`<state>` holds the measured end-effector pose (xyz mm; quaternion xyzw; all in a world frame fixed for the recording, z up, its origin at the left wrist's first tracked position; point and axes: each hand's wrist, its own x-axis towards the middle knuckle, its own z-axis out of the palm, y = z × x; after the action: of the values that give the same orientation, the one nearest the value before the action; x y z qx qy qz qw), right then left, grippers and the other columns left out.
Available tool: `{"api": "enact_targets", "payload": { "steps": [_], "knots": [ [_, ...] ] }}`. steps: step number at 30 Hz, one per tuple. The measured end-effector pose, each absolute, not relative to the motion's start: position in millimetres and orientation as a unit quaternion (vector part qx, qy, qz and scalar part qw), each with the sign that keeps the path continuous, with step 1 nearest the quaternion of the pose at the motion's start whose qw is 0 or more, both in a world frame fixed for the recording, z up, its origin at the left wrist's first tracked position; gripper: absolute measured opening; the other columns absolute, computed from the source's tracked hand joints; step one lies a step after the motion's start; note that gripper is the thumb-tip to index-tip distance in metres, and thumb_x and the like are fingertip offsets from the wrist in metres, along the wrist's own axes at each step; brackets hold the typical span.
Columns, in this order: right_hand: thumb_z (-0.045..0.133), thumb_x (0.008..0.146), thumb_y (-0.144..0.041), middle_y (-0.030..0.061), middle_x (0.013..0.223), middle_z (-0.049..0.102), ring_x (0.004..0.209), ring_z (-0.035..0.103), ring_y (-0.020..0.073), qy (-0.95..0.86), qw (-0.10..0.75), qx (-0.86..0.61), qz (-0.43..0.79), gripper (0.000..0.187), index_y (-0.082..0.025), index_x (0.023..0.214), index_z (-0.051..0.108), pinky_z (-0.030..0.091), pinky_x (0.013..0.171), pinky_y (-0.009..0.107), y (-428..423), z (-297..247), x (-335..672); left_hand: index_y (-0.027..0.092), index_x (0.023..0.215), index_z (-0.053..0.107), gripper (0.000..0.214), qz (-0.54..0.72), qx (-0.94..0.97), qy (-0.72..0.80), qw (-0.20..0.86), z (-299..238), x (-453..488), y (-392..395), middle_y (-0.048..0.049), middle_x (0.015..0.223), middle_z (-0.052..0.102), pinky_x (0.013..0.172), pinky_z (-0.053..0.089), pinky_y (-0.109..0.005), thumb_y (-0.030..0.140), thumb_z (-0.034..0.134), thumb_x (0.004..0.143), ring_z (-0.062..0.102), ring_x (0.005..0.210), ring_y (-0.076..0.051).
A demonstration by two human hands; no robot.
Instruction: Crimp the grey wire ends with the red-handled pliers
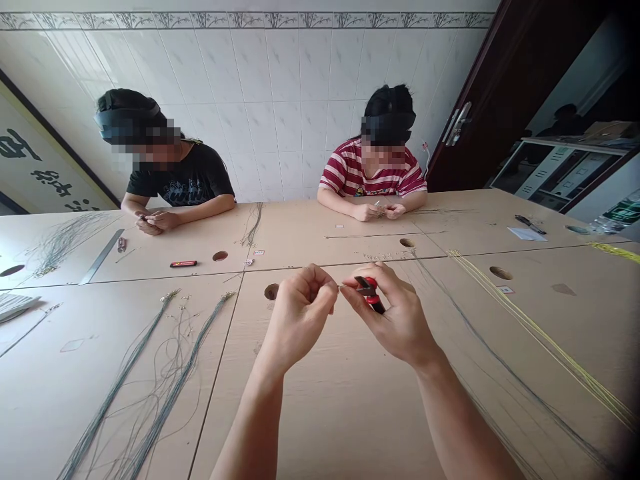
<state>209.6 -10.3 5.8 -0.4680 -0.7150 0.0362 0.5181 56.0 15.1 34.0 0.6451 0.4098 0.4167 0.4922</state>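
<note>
R hand wrapped round red-black pliers: prob light, rigid, hold by handles. L hand fingers curled in, can't tell on what.

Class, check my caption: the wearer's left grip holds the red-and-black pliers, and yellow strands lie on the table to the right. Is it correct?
No: the head view shows the red-and-black pliers in the right grip. Yellow strands do lie on the table to the right.
</note>
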Motion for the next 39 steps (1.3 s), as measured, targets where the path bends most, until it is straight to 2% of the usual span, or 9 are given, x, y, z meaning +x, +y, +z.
{"api": "enact_targets", "payload": {
  "steps": [3,8,12,20,27,34,39],
  "knots": [
    [0.058,0.091,-0.027,-0.001,0.078,0.061,0.066,0.052,0.0111,-0.71,0.518,-0.473,0.059,0.01,-0.022,0.084,0.054,0.045,0.066,0.026,-10.2,6.3,208.8,0.018,0.064,0.049,0.017,0.42,0.642,0.404,0.498,35.1,57.3,14.5,0.0058,0.054,0.046,0.042,0.024,-0.018,0.017,0.047,0.081,0.031,0.046,-0.005],
    [0.06,0.09,-0.034,-0.0005,0.078,0.063,0.069,0.056,0.0115,-0.668,0.521,-0.495,0.195,0.014,-0.022,0.084,0.056,0.044,0.058,0.023,-11.4,9.2,206.2,0.017,0.065,0.049,0.017,0.432,0.637,0.393,0.504,34.2,56.5,15.0,0.0056,0.054,0.047,0.044,0.025,-0.019,0.016,0.047,0.082,0.031,0.048,-0.005],
    [0.061,0.089,-0.033,-0.0008,0.077,0.064,0.07,0.058,0.0117,-0.653,0.536,-0.473,0.249,0.012,-0.021,0.085,0.059,0.046,0.065,0.024,-10.8,10.2,204.3,0.017,0.064,0.049,0.018,0.436,0.637,0.388,0.504,33.8,55.5,15.4,0.0054,0.055,0.046,0.044,0.025,-0.02,0.016,0.047,0.082,0.031,0.048,-0.006],
    [0.062,0.088,-0.031,-0.0023,0.075,0.062,0.07,0.055,0.0111,-0.645,0.564,-0.452,0.248,0.011,-0.022,0.082,0.059,0.044,0.068,0.025,-11.8,8.5,207.1,0.017,0.066,0.049,0.019,0.43,0.635,0.381,0.517,35.8,57.3,12.7,0.0062,0.054,0.045,0.045,0.026,-0.019,0.016,0.048,0.084,0.032,0.049,-0.006],
    [0.066,0.085,-0.033,-0.0021,0.071,0.061,0.067,0.054,0.0117,-0.617,0.573,-0.498,0.206,0.017,-0.021,0.077,0.057,0.045,0.068,0.026,-12.1,9.7,205.6,0.018,0.067,0.049,0.018,0.454,0.639,0.386,0.486,32.1,58.4,13.9,0.0057,0.056,0.048,0.045,0.028,-0.019,0.017,0.047,0.085,0.034,0.05,-0.006],
    [0.064,0.086,-0.037,-0.0021,0.068,0.057,0.063,0.047,0.0108,-0.608,0.555,-0.513,0.242,0.018,-0.021,0.079,0.064,0.041,0.061,0.025,-14.3,11.4,206.3,0.018,0.067,0.049,0.015,0.469,0.659,0.397,0.434,31.8,61.2,13.2,0.0048,0.057,0.049,0.044,0.029,-0.019,0.016,0.049,0.082,0.037,0.049,-0.006],
    [0.063,0.086,-0.043,-0.0012,0.066,0.055,0.062,0.047,0.0116,-0.585,0.564,-0.496,0.306,0.026,-0.02,0.074,0.063,0.042,0.061,0.026,-13.6,11.5,206.5,0.019,0.065,0.048,0.015,0.467,0.68,0.403,0.397,31.3,63.5,11.8,0.0056,0.054,0.045,0.041,0.024,-0.019,0.017,0.052,0.08,0.031,0.045,-0.006]
  ]
}}
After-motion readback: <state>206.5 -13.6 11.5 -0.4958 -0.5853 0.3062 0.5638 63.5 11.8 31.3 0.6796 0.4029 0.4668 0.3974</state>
